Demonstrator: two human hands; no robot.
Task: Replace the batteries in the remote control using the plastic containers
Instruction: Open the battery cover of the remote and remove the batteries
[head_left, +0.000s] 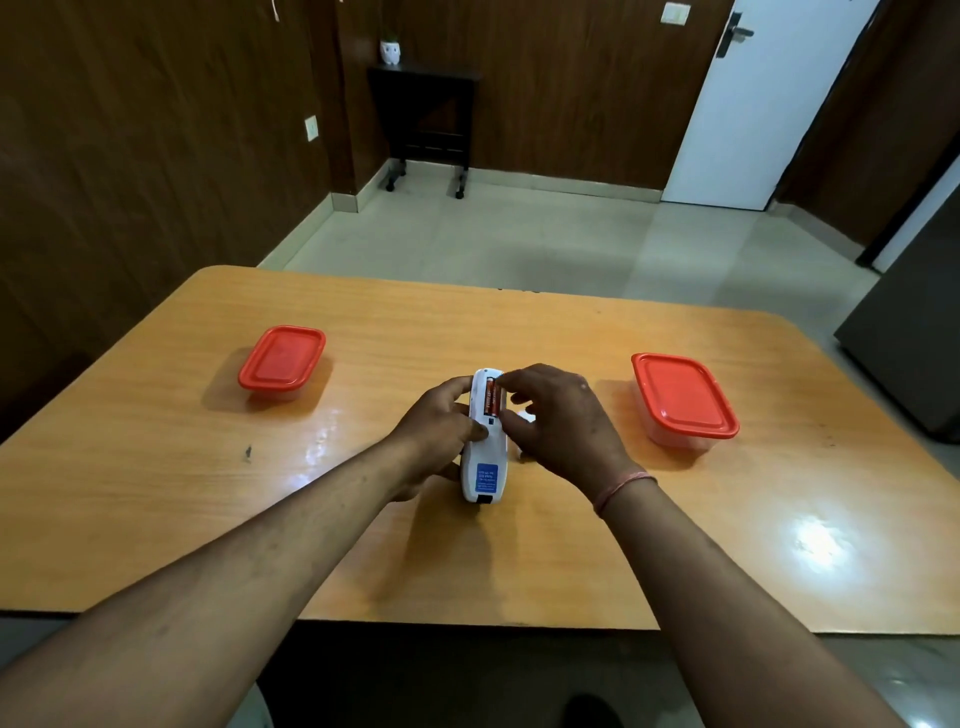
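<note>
Grips smooth white remote (485, 457) with left hand (439, 434), back up, long axis pointing away across glossy desk (519, 322); pinches red cylindrical battery (492, 399) with right hand (563, 426) fingers (514, 375).

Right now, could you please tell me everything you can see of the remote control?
The remote control is white plastic, back side up, its length pointing away from the person, at the middle of the wooden table. Its battery compartment at the far end is open and shows red batteries. A blue label sits near the near end, with a small black part at that edge. The left hand grips its left side; the right hand pinches the batteries from the right.
</note>
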